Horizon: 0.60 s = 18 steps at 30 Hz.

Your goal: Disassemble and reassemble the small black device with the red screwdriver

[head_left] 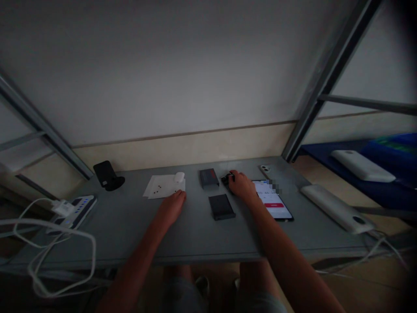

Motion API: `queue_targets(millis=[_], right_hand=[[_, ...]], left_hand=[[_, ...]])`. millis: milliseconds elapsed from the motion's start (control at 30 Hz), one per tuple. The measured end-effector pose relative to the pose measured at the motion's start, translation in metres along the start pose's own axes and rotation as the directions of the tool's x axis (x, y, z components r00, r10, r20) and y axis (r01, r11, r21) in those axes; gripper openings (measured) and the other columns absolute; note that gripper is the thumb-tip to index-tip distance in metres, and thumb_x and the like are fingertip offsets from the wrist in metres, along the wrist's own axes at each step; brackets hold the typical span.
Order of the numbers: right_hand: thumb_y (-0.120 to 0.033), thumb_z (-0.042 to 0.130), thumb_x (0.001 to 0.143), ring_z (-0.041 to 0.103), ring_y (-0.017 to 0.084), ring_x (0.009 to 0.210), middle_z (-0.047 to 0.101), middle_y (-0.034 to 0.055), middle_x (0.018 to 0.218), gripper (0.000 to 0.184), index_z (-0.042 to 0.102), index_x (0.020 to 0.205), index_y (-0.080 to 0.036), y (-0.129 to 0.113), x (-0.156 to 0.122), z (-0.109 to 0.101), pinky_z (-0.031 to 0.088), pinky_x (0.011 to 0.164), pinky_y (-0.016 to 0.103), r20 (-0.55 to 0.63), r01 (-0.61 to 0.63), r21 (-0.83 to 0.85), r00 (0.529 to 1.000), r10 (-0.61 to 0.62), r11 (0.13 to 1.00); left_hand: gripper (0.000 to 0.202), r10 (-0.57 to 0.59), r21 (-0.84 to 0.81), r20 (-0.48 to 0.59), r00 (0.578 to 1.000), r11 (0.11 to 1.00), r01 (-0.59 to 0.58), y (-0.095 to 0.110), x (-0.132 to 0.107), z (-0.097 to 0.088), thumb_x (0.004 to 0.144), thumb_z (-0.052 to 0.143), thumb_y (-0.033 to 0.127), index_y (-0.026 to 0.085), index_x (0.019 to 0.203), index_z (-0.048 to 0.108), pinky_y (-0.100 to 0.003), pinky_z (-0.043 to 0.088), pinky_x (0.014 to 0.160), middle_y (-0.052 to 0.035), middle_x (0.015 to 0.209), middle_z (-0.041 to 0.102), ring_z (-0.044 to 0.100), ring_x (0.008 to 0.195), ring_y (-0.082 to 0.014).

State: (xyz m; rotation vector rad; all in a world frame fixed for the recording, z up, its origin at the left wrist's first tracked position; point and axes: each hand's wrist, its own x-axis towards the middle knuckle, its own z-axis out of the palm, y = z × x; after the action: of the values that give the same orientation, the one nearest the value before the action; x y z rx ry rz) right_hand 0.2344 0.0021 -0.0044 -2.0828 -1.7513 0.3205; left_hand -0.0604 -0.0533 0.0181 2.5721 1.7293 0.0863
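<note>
My left hand (172,207) rests at the lower right corner of some white paper sheets (159,181), its fingers curled together; whatever they may hold is hidden. Several small dark specks lie on the paper, and a white earbud case (179,177) sits on its upper right part. My right hand (243,186) is closed around a small black object (228,178), mostly covered by the fingers. Left of that hand stand a dark grey box (209,178) and, nearer me, a shallow black tray-like piece (222,207). A tablet or large phone (275,204) with a lit screen lies beside my right wrist.
A black stand (107,174) is at the back left. A power strip (76,212) with a plugged white charger and looping white cables (65,230) lies at the left edge. A phone (265,170) and a long white device (339,208) lie right. Metal posts (325,82) flank the desk (195,239).
</note>
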Motion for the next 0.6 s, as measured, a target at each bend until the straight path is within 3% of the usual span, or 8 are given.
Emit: queue_targets(millis=[133,300,433,500,600], right_hand=[[-0.039,0.035,0.103,0.069,0.029,0.103,0.058,0.0177,0.127,0.043,0.054,0.138,-0.022,-0.003,-0.003,0.002,0.051,0.087,0.039,-0.032,-0.033,-0.016,0.999,0.032,0.999],[-0.038,0.039,0.101,0.070,0.028,0.099,0.054,0.0175,0.126,0.041,0.058,0.132,-0.018,-0.002,-0.002,0.003,0.053,0.085,0.040,-0.036,-0.043,-0.022,0.998,0.042,0.999],[-0.028,0.038,0.101,0.070,0.027,0.100,0.050,0.0171,0.131,0.043,0.050,0.142,-0.021,-0.003,-0.004,0.001,0.052,0.086,0.039,-0.042,-0.018,-0.029,0.999,0.017,0.999],[-0.025,0.039,0.101,0.070,0.025,0.100,0.049,0.0161,0.133,0.045,0.049,0.144,-0.025,-0.005,-0.005,-0.001,0.052,0.085,0.037,-0.039,-0.001,-0.033,0.999,0.000,0.999],[-0.023,0.039,0.100,0.070,0.024,0.099,0.049,0.0149,0.134,0.045,0.053,0.143,-0.028,-0.007,-0.006,-0.002,0.053,0.083,0.034,-0.033,0.011,-0.031,0.999,-0.012,0.999]], left_hand=[[0.026,0.002,-0.015,-0.018,1.000,1.000,-0.002,-0.010,0.002,0.000,0.104,0.034,0.025,0.019,0.104,0.059,-0.030,0.045,0.080,-0.0092,0.106,0.066,0.065,0.089,-0.0212],[0.024,-0.142,-0.096,-0.185,0.972,0.987,0.126,-0.029,0.012,-0.009,0.104,0.038,0.027,0.019,0.110,0.059,-0.030,0.045,0.083,-0.0094,0.113,0.066,0.065,0.097,-0.0218],[0.022,-0.143,-0.121,-0.139,0.980,0.984,0.127,-0.038,0.020,-0.008,0.102,0.044,0.024,0.019,0.101,0.066,-0.029,0.045,0.087,-0.0079,0.109,0.067,0.065,0.099,-0.0210],[0.024,-0.142,-0.140,-0.139,0.980,0.983,0.123,-0.041,0.020,-0.005,0.102,0.044,0.024,0.019,0.101,0.067,-0.029,0.046,0.088,-0.0075,0.107,0.068,0.066,0.099,-0.0210],[0.028,-0.167,-0.161,-0.248,0.954,0.978,0.129,-0.033,0.015,-0.002,0.103,0.041,0.024,0.018,0.111,0.067,-0.031,0.048,0.091,-0.0084,0.112,0.065,0.065,0.102,-0.0213]])
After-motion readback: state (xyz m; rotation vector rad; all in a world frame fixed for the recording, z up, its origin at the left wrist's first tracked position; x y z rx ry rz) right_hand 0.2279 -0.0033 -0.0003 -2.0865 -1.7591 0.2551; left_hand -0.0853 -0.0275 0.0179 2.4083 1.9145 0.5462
